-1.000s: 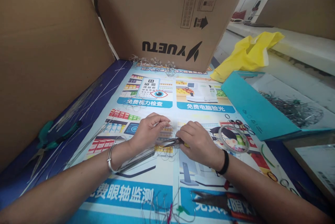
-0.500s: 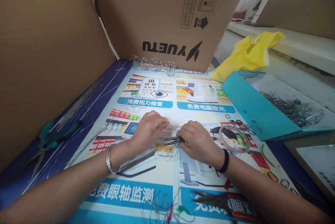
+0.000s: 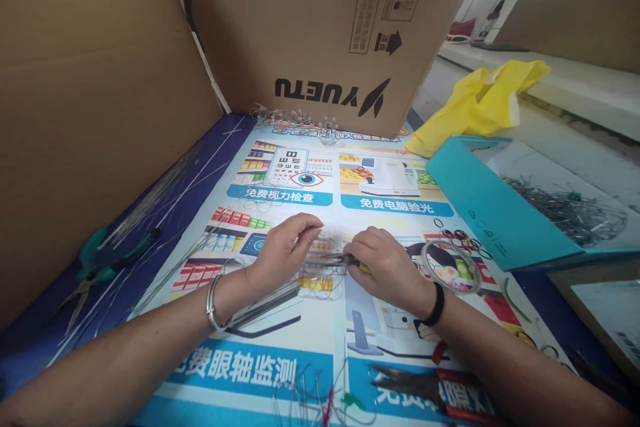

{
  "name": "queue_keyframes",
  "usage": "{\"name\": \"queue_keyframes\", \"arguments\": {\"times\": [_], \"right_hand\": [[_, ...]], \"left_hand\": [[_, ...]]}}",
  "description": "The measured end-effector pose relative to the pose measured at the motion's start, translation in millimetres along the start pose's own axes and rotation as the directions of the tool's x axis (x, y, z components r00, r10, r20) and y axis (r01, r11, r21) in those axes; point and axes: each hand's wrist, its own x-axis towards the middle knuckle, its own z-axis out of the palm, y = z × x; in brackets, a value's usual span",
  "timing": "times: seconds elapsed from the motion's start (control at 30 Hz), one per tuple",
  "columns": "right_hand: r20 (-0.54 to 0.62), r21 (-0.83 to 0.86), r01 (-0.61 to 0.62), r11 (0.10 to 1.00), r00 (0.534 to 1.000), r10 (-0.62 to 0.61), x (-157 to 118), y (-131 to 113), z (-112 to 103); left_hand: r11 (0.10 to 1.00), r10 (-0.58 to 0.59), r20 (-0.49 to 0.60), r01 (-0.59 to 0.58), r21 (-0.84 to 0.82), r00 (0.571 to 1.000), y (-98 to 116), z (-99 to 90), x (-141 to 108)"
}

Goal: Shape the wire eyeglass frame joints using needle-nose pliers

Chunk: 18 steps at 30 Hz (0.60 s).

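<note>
Right fingers [image 3: 363, 246] are wrapped round pliers [image 3: 327, 259], while beside them, below the left fingers [image 3: 309, 220], whose grip cannot be told, light, springy-looking wire loops [image 3: 320, 295] are spread, probably best pinched near an end.

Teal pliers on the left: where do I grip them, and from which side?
The pliers are probably best taken by the handles, the left hand coming from above and the right. The handles are splayed and point away from the person, with the jaws toward the near side; the cardboard rises on their left.
</note>
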Motion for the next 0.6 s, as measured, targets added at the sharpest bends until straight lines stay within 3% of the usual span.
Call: {"name": "queue_keyframes", "arguments": {"times": [0.2, 0.4, 0.6], "right_hand": [[-0.057, -0.153, -0.093, 0.984, 0.995, 0.085, 4.1, 4.2, -2.2], [-0.05, -0.315, -0.097, 0.944, 0.995, 0.086, 9.8, 4.8, -0.8], [-0.041, -0.357, -0.068, 0.932, 0.998, 0.058, 10.3, 3.8, -0.7]], "left_hand": [[1.0, 0.012, -0.015, -0.012, 0.02, 1.0, 2.0, -0.8, 1.8], [0.995, 0.073, 0.004, -0.073, 0.074, 0.997, 0.1, 0.2, 1.1], [0.994, 0.09, 0.003, -0.09, 0.062, 0.996, -1.7, 2.0, -0.5]]}}
